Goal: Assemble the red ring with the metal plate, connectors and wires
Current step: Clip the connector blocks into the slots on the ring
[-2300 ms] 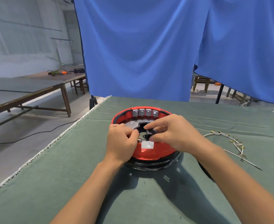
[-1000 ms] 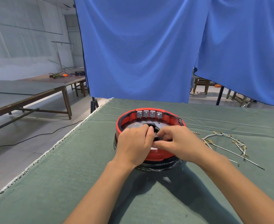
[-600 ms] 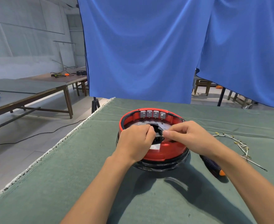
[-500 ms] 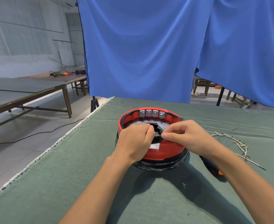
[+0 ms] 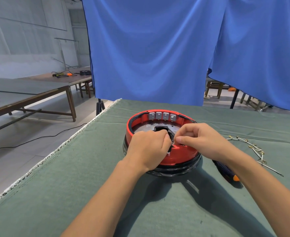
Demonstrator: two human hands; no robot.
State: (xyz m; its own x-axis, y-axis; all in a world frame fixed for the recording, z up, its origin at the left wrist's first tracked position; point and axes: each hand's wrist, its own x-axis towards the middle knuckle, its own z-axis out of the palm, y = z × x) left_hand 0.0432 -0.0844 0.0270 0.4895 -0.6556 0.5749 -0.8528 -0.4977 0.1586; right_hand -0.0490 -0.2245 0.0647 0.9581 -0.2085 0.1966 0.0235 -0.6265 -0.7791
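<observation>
Both hands work at the middle of the frame. The left hand [image 5: 147, 149] and right hand [image 5: 202, 142] pinch a small part, too hidden to name, over the red ring [image 5: 180, 154] on the green surface [image 5: 72, 194]. It probably needs pressing in next. The wires [image 5: 253, 149] wait at the right.

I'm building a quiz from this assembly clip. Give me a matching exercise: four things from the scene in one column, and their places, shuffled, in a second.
Things:
1. grey connectors
2. wire bundle
3. screwdriver
4. blue curtain

Places:
A. under the right forearm, on the cloth
B. far inner wall of the red ring
C. hanging behind the table
D. loose on the cloth, far right

Pairs: 1-B, 2-D, 3-A, 4-C
</observation>
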